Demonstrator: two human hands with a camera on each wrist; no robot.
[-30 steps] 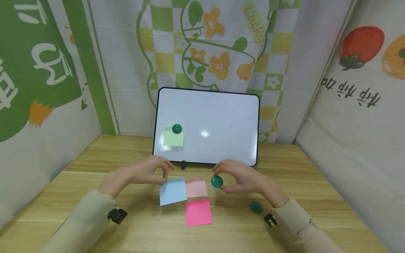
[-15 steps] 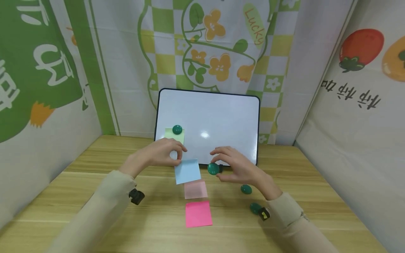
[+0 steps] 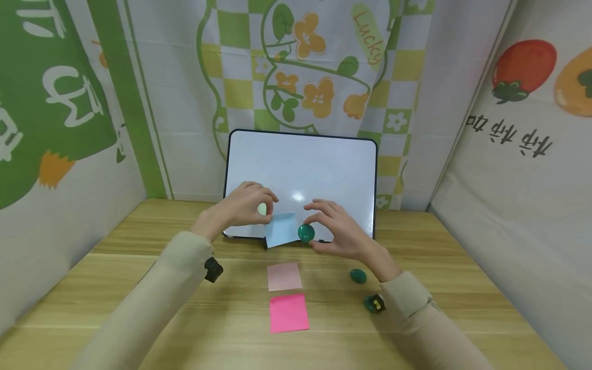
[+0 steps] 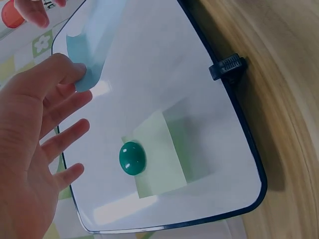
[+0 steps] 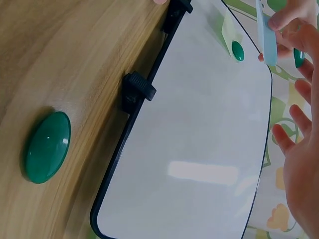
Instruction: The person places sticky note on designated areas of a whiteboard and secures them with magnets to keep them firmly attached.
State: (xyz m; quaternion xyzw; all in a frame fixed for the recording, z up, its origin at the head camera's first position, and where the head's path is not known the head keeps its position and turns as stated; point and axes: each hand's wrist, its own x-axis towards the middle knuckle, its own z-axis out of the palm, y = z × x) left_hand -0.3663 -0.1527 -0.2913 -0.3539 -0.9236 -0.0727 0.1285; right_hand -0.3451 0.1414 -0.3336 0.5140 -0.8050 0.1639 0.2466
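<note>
Midway between bench and whiteboard top, the left hand pinched a light-blue note by its upper corner, the sheet hanging in front of the whiteboard's lower edge. Just beside it, the right hand held a green magnet between thumb and fingers. A second magnet sat over the edge of a pale-green note on the board. A pale-pink note and a bright-pink note lay on the bench, left of two loose magnets.
</note>
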